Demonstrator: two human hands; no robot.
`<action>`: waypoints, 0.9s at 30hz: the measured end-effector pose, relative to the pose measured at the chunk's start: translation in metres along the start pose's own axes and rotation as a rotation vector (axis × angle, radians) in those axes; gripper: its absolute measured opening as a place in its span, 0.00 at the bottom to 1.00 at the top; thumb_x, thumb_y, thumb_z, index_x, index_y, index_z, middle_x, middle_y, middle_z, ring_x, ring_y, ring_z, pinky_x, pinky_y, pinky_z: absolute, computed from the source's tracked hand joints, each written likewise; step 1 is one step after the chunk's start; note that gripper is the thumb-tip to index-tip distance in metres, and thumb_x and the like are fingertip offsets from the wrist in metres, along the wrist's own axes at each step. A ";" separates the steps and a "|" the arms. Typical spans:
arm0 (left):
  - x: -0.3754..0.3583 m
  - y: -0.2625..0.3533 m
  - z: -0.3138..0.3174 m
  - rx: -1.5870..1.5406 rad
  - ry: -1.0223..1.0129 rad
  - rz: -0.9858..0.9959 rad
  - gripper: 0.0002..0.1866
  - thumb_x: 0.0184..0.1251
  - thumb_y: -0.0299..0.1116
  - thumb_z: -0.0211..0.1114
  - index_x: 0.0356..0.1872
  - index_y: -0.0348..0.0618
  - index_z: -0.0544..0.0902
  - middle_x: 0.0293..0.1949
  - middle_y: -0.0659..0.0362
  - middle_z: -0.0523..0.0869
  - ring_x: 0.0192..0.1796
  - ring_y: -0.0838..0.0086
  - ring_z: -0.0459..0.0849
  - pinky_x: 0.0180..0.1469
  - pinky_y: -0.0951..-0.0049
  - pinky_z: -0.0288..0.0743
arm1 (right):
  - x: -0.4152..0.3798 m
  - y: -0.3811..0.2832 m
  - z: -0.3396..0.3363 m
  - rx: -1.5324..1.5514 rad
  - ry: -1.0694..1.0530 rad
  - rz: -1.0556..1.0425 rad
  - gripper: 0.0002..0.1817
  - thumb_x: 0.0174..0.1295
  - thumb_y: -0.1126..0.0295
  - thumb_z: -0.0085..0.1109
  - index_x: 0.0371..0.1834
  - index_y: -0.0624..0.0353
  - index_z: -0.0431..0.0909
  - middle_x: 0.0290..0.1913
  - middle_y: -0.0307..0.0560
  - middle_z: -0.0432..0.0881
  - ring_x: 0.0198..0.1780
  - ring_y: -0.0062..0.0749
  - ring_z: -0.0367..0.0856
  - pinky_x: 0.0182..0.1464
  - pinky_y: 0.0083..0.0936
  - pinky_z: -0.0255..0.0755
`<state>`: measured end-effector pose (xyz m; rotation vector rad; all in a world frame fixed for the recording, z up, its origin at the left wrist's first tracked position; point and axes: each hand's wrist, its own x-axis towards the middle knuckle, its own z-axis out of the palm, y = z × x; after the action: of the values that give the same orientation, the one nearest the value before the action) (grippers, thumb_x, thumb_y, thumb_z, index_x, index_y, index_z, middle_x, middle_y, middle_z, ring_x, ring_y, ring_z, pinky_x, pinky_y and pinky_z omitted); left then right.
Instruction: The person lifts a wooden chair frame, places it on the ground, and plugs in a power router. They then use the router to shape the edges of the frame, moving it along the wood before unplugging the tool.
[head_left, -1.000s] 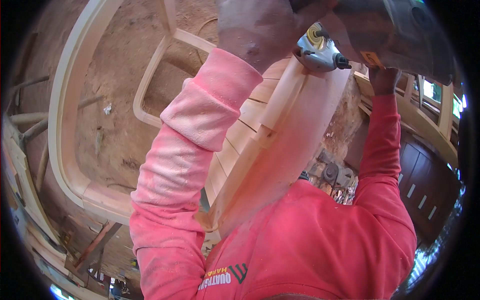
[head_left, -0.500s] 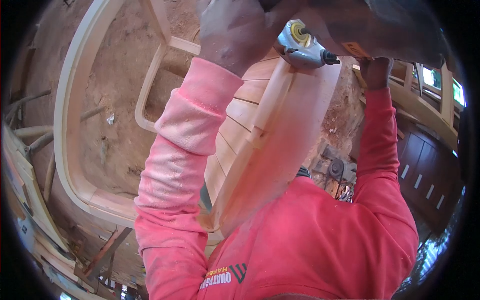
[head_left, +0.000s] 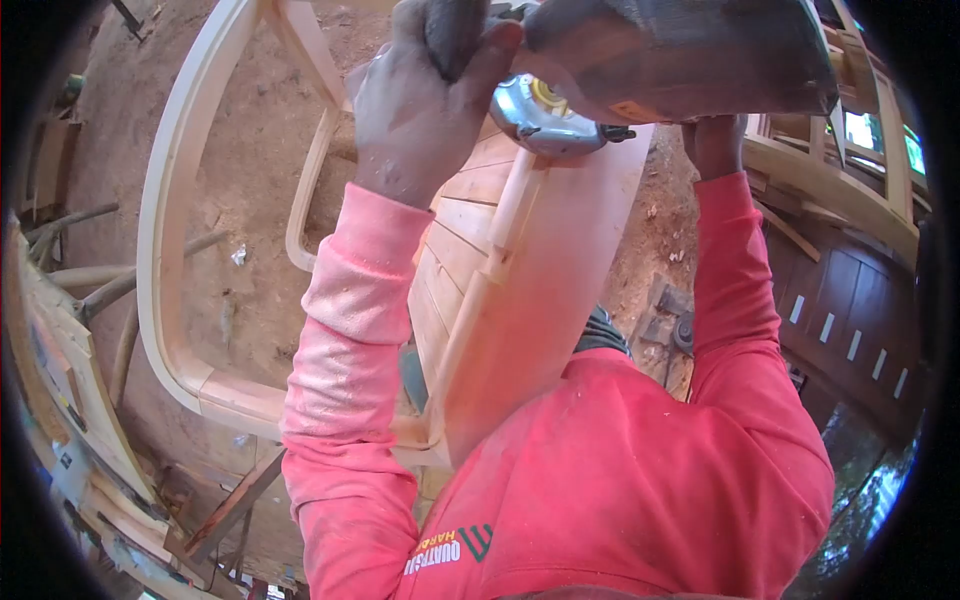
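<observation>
Over a dirt workshop floor [head_left: 240, 200], among bare curved frames, I'm pressing an angle grinder [head_left: 560, 110] against the top edge of an unfinished wooden door panel [head_left: 520, 300] standing before me. My left hand [head_left: 420, 110] is clamping the side handle; my right hand [head_left: 715, 145] is gripping the body. Keeping the disc flat and pressure even matters, I judge.

We see soft, even daylight with a warm pink cast, strong fisheye bending and black corners; the tool [head_left: 680, 50] close to the lens is blurred, with bright glare at far right.
</observation>
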<state>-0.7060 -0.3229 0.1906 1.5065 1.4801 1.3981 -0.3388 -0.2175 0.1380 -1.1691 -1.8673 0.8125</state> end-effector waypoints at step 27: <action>-0.032 -0.025 0.008 -0.203 0.145 -0.231 0.18 0.75 0.42 0.69 0.51 0.39 0.77 0.44 0.61 0.84 0.47 0.78 0.80 0.51 0.74 0.75 | 0.007 -0.085 0.032 0.649 0.036 0.144 0.25 0.59 0.88 0.55 0.61 0.60 0.73 0.37 0.36 0.79 0.33 0.17 0.78 0.34 0.20 0.80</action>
<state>-0.7004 -0.3458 0.1568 1.0935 1.4941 1.4905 -0.4050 -0.2463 0.1941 -0.8899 -1.3349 1.3395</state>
